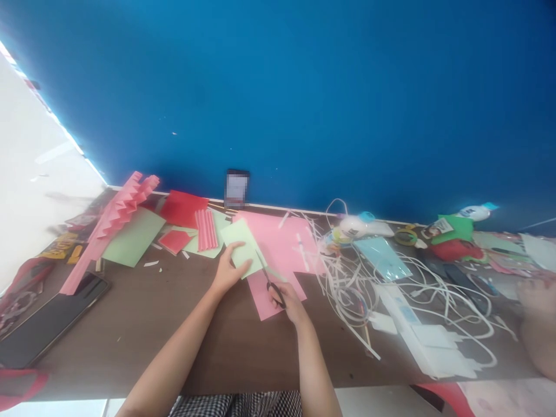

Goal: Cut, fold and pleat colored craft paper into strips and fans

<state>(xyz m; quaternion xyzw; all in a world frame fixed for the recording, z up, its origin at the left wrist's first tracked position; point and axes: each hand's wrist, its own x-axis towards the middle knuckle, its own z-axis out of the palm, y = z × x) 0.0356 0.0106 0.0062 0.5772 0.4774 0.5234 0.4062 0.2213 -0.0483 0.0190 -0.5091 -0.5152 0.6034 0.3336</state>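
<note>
My left hand (pixel 230 267) grips a light green sheet of paper (pixel 240 236) by its lower left part, thumb lying on top. In my right hand (pixel 289 301) is a pair of scissors (pixel 277 294) with dark handles, fingers through the loops. Its blades meet the green paper's right edge, where a narrow strip stands partly apart from the sheet. Beneath both hands lie pink paper sheets (pixel 278 240). Left of the green sheet rests a pleated pink paper piece (pixel 207 230), on another pale green sheet.
A black phone (pixel 52 318) and a long pleated pink strip (pixel 117 217) are at the left. Tangled white cables (pixel 347 289), a power strip (pixel 403 315) and a glue bottle (pixel 354 226) occupy the right. Another person's arm (pixel 538 313) shows at the right edge. A blue wall (pixel 304 104) stands behind.
</note>
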